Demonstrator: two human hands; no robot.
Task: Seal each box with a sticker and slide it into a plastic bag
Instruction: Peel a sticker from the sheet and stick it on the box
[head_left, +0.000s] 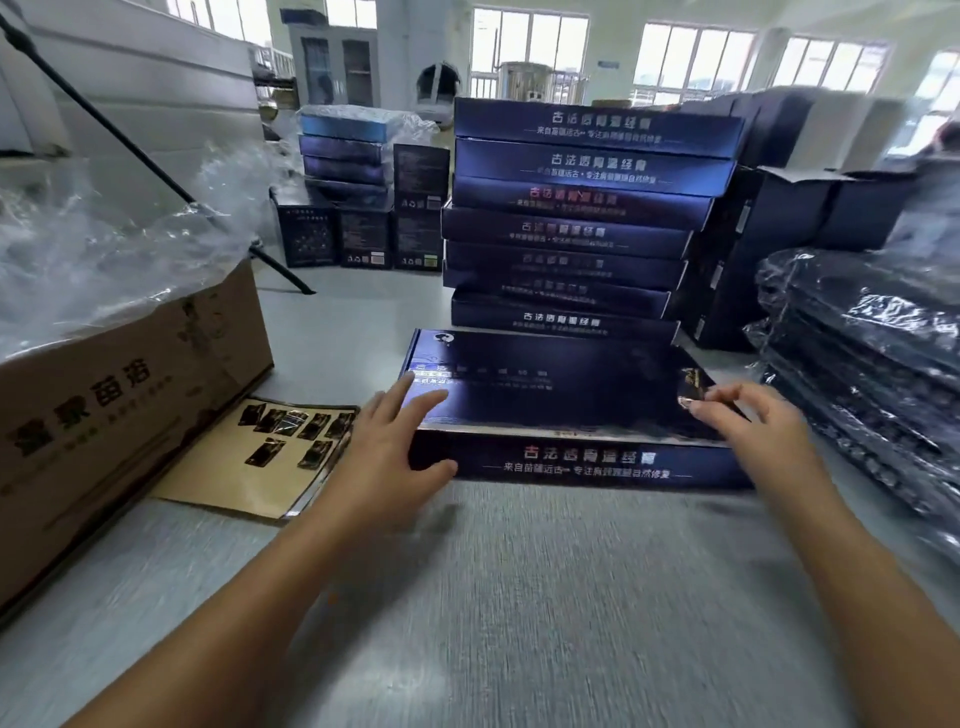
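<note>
One box (561, 395): flat on desk (519, 597), under both hands for sealing.
Left hand (387, 447): fingers straight, pressing corner steady.
Right hand (748, 421): fingertips pinch sticker (691, 384) over right edge.

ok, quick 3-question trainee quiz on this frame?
1. True or false: the left hand lies on the box nearest the person.
2. The sticker sheet lies on the table: A) left of that box B) right of it C) behind it.
3. Which hand is at the sticker on the box's right end?
Key: 1 true; 2 A; 3 the right hand.
</note>
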